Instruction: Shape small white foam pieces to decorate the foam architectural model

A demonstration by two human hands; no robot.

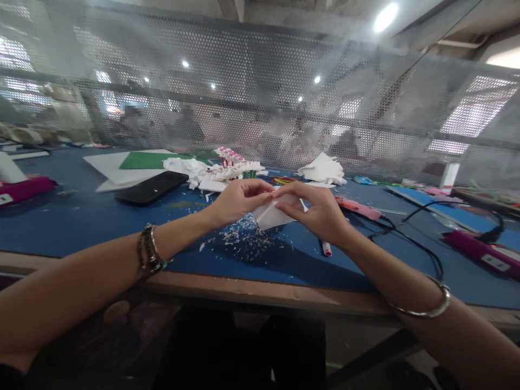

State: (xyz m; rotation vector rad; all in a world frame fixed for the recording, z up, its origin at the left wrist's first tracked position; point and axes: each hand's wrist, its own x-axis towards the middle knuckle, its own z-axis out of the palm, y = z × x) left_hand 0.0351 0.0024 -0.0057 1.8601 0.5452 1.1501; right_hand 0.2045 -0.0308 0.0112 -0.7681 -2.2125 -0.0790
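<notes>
A small piece of white paper (273, 215) is held up over the blue table, pinched by both hands. My left hand (239, 201) closes thumb and fingertips on its upper left edge. On the other side, my right hand (319, 210) grips the top with its fingers and thumb, and the two hands' fingertips meet there. The sheet looks folded or bent; its exact shape is partly hidden by the fingers. Below it, many tiny white paper scraps (254, 241) are scattered. A marker with a red end (326, 248) lies just under my right hand.
Behind the hands are crumpled white paper (189, 169), small white-and-pink pieces (231, 157) and stacked white sheets (323, 169). A black phone (153, 188) lies left. Rightward are a pink glue gun (361, 208), black cables (418, 244) and a purple power strip (481, 253). A perforated screen (252, 70) stands behind.
</notes>
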